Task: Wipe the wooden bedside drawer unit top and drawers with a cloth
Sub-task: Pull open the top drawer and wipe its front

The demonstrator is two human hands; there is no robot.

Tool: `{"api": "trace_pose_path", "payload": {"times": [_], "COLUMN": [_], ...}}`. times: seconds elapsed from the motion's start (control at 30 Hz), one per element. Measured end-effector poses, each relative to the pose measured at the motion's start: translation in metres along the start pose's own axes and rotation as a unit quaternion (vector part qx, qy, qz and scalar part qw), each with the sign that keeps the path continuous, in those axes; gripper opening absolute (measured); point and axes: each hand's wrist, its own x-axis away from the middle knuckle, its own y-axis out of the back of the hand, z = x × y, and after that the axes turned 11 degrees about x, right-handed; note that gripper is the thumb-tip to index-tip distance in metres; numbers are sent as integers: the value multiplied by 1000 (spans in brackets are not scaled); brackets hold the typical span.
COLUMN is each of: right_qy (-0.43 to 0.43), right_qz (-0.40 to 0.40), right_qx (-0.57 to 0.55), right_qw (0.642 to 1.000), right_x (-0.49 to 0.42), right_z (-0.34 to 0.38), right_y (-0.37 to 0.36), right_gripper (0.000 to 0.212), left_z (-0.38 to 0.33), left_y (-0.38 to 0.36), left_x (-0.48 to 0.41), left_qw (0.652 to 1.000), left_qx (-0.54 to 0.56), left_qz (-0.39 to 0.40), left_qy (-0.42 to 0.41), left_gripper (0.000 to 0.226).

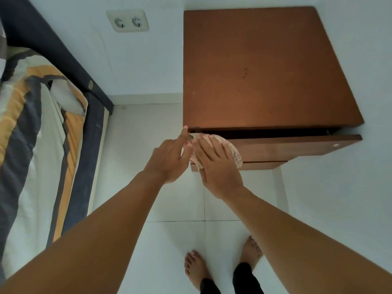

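The brown wooden drawer unit (pixel 265 66) stands against the white wall, seen from above. Its top drawer (pixel 297 146) is pulled out a little and has a small round knob at its right end. A second drawer front (pixel 263 165) shows below it. A pale checked cloth (pixel 234 153) lies bunched on the left end of the top drawer front. My right hand (pixel 216 166) presses flat on the cloth. My left hand (pixel 169 158) is beside it, its forefinger stretched up to the unit's front left corner and its thumb touching the cloth's edge.
A bed (pixel 38 132) with a dark frame and a grey, orange and white cover fills the left side. A double wall socket (pixel 128 21) sits on the wall left of the unit. White floor tiles (pixel 174 240) lie below, with my bare feet (pixel 222 264) on them.
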Motion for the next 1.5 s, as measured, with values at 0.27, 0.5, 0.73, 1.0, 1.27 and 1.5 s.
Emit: {"api": "trace_pose_path", "payload": {"times": [0.27, 0.5, 0.73, 1.0, 1.27, 1.5], "right_qy": [-28, -67, -108, -141, -195, -211], "right_qz": [20, 34, 37, 47, 54, 40], "right_qx": [0, 15, 37, 104, 103, 96], "right_qw": [999, 997, 993, 983, 974, 972], "right_x": [3, 24, 57, 95, 116, 121], "right_z": [-7, -48, -131, -237, -288, -303], "right_y": [1, 6, 15, 21, 20, 33], "right_gripper": [64, 64, 61, 60, 68, 88], "left_z": [-9, -48, -82, -127, -180, -182], "left_y": [-25, -43, -71, -99, -147, -140], "left_x": [8, -9, -18, -25, -46, -49], "left_qw": [1000, 997, 990, 980, 981, 972], "left_qx": [7, -71, -134, -187, -178, -206], "left_qz": [-16, 21, 31, 63, 72, 107], "left_qy": [-8, 3, 30, 22, 8, 20], "left_gripper": [66, 81, 80, 68, 67, 67]}}
